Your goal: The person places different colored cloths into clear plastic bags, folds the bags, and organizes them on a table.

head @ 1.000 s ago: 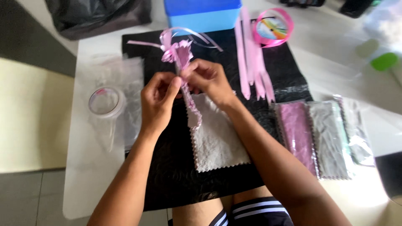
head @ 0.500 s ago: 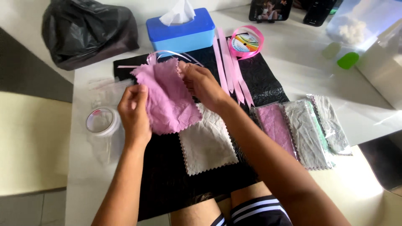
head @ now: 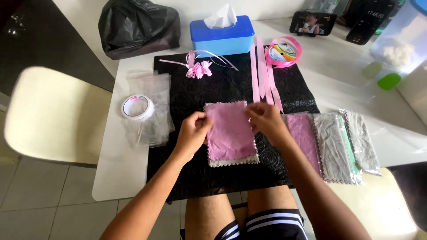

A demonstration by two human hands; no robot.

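A pink square cloth [head: 230, 131] lies flat on top of a grey cloth [head: 231, 161], both on a black mat [head: 222, 84]. My left hand [head: 193, 132] pinches the pink cloth's left edge. The cloth's right edge is under the fingers of my right hand [head: 266, 121]. A pink ribbon bow [head: 199, 69] rests on the mat further back, apart from both hands.
A blue tissue box [head: 221, 36], a pink ribbon spool [head: 283, 51] and cut ribbon strips [head: 262, 75] sit at the back. Bagged cloths [head: 338, 142] lie to the right. A tape roll [head: 137, 107] and clear bags are on the left, a black bag [head: 138, 26] behind.
The bow left my hands and now lies on the mat at the back. The pink cloth, held up half a second ago, is now laid flat on the grey cloth.
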